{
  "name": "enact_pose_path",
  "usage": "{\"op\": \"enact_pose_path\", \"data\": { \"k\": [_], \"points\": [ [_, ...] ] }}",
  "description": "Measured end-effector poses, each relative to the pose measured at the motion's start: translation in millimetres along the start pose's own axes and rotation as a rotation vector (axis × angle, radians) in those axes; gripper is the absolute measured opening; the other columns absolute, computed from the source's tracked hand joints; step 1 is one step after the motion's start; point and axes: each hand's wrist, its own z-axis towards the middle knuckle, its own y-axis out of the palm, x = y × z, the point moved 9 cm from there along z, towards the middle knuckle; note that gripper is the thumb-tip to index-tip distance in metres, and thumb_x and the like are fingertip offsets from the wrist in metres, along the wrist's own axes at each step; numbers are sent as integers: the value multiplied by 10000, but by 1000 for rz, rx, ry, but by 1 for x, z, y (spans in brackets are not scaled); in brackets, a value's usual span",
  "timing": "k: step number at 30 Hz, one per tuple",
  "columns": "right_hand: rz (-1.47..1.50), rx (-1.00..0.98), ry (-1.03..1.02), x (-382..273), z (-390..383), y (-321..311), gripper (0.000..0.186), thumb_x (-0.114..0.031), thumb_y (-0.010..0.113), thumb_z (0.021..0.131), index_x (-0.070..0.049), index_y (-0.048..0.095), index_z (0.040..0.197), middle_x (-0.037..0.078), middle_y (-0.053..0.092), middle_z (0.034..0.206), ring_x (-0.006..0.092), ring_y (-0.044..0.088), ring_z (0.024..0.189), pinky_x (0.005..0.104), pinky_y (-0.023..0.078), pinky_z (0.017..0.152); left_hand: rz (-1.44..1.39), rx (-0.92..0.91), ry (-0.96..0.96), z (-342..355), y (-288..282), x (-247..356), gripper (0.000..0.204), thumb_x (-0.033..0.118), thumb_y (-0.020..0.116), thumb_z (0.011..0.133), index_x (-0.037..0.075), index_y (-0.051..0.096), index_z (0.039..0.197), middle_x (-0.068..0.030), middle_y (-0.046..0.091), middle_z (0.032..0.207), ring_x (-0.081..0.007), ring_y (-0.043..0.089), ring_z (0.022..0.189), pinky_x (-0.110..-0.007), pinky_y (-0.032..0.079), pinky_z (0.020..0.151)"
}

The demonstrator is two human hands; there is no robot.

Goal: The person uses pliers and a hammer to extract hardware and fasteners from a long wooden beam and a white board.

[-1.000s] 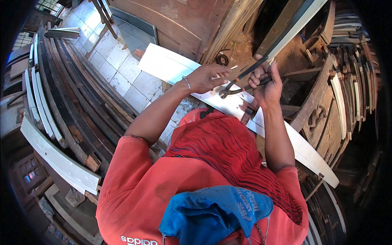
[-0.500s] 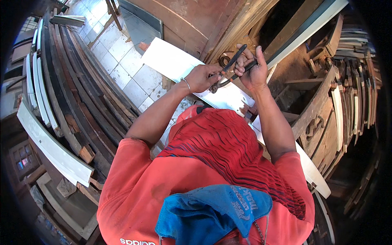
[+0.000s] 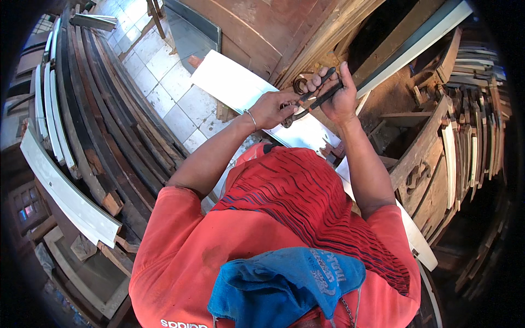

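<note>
A long-handled pincer tool point(image 3: 332, 93) with black and orange handles is in my right hand point(image 3: 340, 97), fingers wrapped round its handles, above a white board point(image 3: 224, 76). My left hand point(image 3: 270, 109), with a metal bracelet at the wrist, has its fingers bent together at the tool's head; they partly hide it, and whatever they pinch is too small to make out. The board lies diagonally beneath both hands and continues past my right arm.
Long dark timbers point(image 3: 109, 120) and white strips point(image 3: 65, 197) are stacked at left. Tiled floor point(image 3: 158, 65) runs behind. A wooden door panel point(image 3: 257, 30) is at the top. Planks point(image 3: 470, 147), a leaning white beam point(image 3: 410, 54) and a wooden frame point(image 3: 415, 164) crowd the right.
My left hand has closed in on the tool's head. My right hand has shifted left, and the tool's handles have tilted and swung closer to my left hand.
</note>
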Motion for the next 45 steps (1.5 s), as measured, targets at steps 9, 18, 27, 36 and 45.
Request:
{"op": "enact_pose_path", "data": {
  "k": [9, 18, 27, 36, 45],
  "points": [
    [-207, -84, 279, 43, 23, 40, 585, -588, 460, 990, -97, 468, 673, 36, 366, 492, 210, 418, 469, 361, 412, 527, -450, -75, -137, 10, 29, -34, 586, 205, 881, 780, -9, 599, 1248, -52, 658, 1101, -133, 599, 1010, -314, 496, 895],
    [-114, 125, 39, -6, 25, 9, 415, -482, 556, 997, -88, 543, 867, 84, 563, 664, 266, 621, 600, 521, 582, 625, -411, -2, -175, -7, 0, -10, 367, 175, 761, 899, 4, 662, 1209, -17, 665, 891, -109, 608, 832, -282, 501, 770],
    [-105, 201, -3, -16, 4, -23, 388, -434, 464, 1022, -60, 557, 977, 67, 550, 744, 378, 689, 871, 613, 562, 859, -106, -58, -110, 3, 2, 1, 282, 135, 662, 953, 40, 674, 1219, -49, 667, 804, -123, 602, 709, -303, 500, 670],
    [-130, 83, 3, -9, 14, -27, 429, -412, 397, 1029, -25, 573, 1084, 74, 568, 791, 396, 685, 937, 605, 547, 893, -202, 3, -171, -4, 8, -11, 227, 132, 659, 937, 44, 679, 1145, -84, 673, 824, -171, 640, 720, -332, 513, 680],
    [-193, -18, 86, -2, -5, 25, 566, -511, 381, 1053, 1, 604, 1144, 180, 685, 974, 398, 673, 1034, 561, 522, 965, 167, 260, 176, -20, -6, 14, 273, 111, 650, 879, 41, 665, 1143, -169, 673, 916, -376, 670, 855, -427, 539, 752]
  ]
}}
